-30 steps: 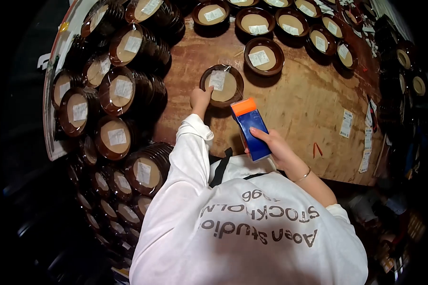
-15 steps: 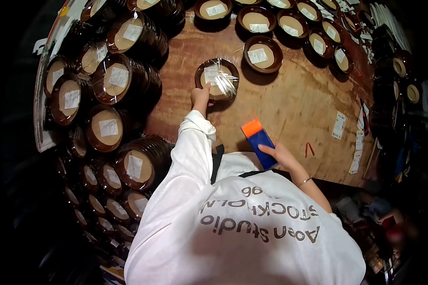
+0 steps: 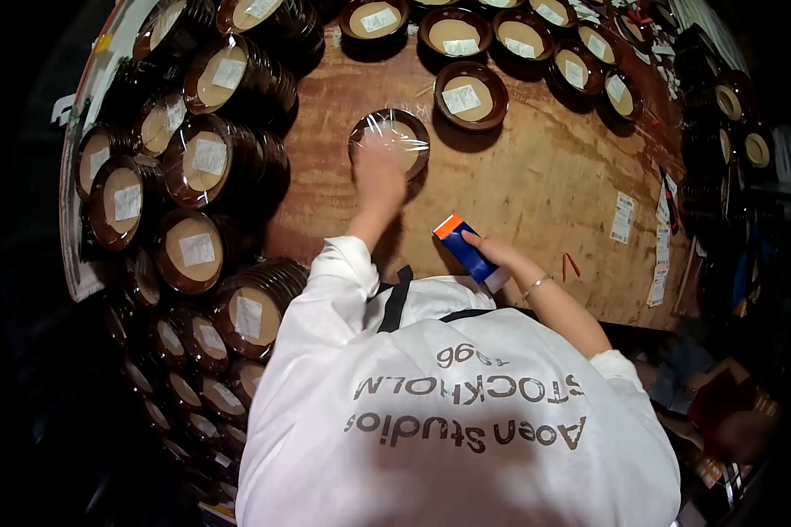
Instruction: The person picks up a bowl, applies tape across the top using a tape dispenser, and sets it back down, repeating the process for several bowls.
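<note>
A brown-rimmed bowl [image 3: 412, 147] wrapped in clear film stands on the wooden table, its tan inside partly covered. My left hand [image 3: 380, 180] is over the bowl's near left side; its fingers are smeared by motion, and the paper label is hidden behind them. Close to my body, my right hand [image 3: 499, 253] grips a blue box-shaped object [image 3: 466, 253] with an orange end, the thumb lying along its top. That orange end points up and left, toward the table's middle. Just beyond the wrapped bowl, to its right, sits another labelled bowl [image 3: 470, 97].
Tall stacks of wrapped bowls [image 3: 204, 162] crowd the left side. More labelled bowls [image 3: 455, 37] line the far edge. Label strips [image 3: 622, 218] and a small red V-shaped item [image 3: 571, 265] lie to the right. Another person [image 3: 721, 395] is at the lower right.
My left hand has moved from the bowl's lower rim up over its label. The right hand, with the blue and orange object, has shifted slightly left and tilted it. The view has shifted a little.
</note>
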The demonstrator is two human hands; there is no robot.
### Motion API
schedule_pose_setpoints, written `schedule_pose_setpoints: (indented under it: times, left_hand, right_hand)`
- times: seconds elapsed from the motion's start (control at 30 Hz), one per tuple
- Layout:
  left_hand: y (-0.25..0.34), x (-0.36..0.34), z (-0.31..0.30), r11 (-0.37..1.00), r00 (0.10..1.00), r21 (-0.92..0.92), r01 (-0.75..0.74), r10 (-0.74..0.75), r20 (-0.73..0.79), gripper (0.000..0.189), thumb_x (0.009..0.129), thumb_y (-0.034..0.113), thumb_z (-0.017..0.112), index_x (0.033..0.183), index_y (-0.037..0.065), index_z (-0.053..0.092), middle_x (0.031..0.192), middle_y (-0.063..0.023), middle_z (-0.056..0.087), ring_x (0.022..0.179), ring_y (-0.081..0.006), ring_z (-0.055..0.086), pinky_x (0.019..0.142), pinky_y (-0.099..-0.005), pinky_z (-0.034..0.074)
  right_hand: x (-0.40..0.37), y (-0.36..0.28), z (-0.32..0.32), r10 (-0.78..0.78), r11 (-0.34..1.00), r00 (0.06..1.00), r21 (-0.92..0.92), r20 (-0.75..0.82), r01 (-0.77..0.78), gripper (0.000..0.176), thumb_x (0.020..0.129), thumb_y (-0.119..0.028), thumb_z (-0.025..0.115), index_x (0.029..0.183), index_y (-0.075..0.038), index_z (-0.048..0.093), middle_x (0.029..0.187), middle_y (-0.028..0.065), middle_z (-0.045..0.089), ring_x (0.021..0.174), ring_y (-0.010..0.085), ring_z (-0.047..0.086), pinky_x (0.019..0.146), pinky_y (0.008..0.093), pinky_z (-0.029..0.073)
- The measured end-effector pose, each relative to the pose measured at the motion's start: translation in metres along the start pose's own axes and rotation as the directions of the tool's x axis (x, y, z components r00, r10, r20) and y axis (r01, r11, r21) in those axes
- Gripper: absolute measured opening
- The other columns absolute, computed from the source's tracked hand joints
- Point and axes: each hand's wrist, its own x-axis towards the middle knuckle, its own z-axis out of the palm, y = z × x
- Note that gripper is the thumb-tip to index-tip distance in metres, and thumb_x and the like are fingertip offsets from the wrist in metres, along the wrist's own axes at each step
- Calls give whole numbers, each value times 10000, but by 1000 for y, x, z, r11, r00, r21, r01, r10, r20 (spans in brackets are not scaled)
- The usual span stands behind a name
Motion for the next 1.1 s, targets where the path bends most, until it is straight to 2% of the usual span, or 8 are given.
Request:
schedule_pose_setpoints:
  times: [0.03, 0.13, 0.4, 0.57, 0.73, 0.83, 1.0, 1.1]
  left_hand:
    - [4, -4, 0, 951, 877, -204, -230, 294, 381, 474, 716, 113, 507, 1163, -6, 406, 1246, -196, 363, 1157, -290, 343, 949, -382, 287]
    - [10, -36, 21, 643, 595, -16, -766, 718, 362, 468, 784, 177, 393, 1240, 74, 354, 1259, -131, 381, 1189, -212, 334, 1019, -357, 182]
    - [26, -60, 55, 617, 639, 333, -713, 376, 671, 468, 830, 236, 339, 1269, 81, 296, 1281, -125, 353, 1202, -209, 314, 1033, -382, 130]
    - [19, -64, 67, 632, 771, 462, -622, 390, 504, 435, 852, 269, 325, 1251, 97, 329, 1268, -105, 375, 1191, -241, 325, 1036, -416, 98]
    - [26, -63, 45, 589, 661, 428, -685, 256, 706, 409, 825, 296, 386, 1186, 118, 460, 1183, -25, 479, 1191, -260, 323, 1022, -493, 17]
    - [17, -58, 50, 444, 523, 385, -809, 244, 816, 305, 803, 280, 407, 934, 136, 641, 985, 18, 597, 1126, -195, 402, 1032, -485, -36]
    - [-17, -46, 38, 281, 378, 265, -923, 520, 766, 287, 790, 244, 414, 915, 121, 642, 914, 41, 613, 1038, -165, 472, 1050, -448, -24]
    - [-21, -35, 23, 347, 362, 155, -925, 682, 636, 271, 786, 202, 432, 961, 86, 604, 926, 10, 593, 989, -170, 493, 1034, -428, 111]
  right_hand:
    - [-8, -14, -3, -9, 1000, 999, 29, 46, 8, 610, 778, -561, 435, 787, 27, 597, 700, 99, 595, 572, 164, 552, 560, 283, 445]
    - [4, -27, -14, 45, 999, 994, 7, 102, -46, 600, 774, -574, 427, 793, -2, 606, 725, 94, 597, 607, 180, 552, 598, 302, 446]
    - [3, -141, -9, -227, 325, 970, -946, -89, -11, 337, 751, -389, 554, 964, -137, 625, 973, 47, 607, 910, 189, 564, 741, 350, 436]
    - [8, -183, 40, 118, -93, 983, -987, -141, -131, 293, 756, -260, 547, 1025, -150, 589, 1008, -8, 580, 957, 187, 541, 748, 419, 418]
    - [1, -176, 17, 132, -472, 965, -871, -227, -141, 348, 728, -215, 580, 1071, -160, 568, 984, -20, 581, 884, 161, 557, 703, 397, 428]
    - [42, -142, -21, -87, -267, 962, -925, -258, -272, 405, 732, -250, 576, 1122, -148, 534, 973, -16, 600, 855, 175, 581, 671, 346, 439]
    - [-6, -105, -26, -395, 647, 728, -732, -561, -213, 437, 756, -458, 525, 869, -39, 575, 772, 118, 613, 728, 261, 603, 598, 348, 462]
    - [-5, -76, -6, -375, 736, 722, -660, -581, -148, 486, 771, -445, 508, 893, 23, 455, 710, 174, 588, 674, 311, 587, 603, 395, 449]
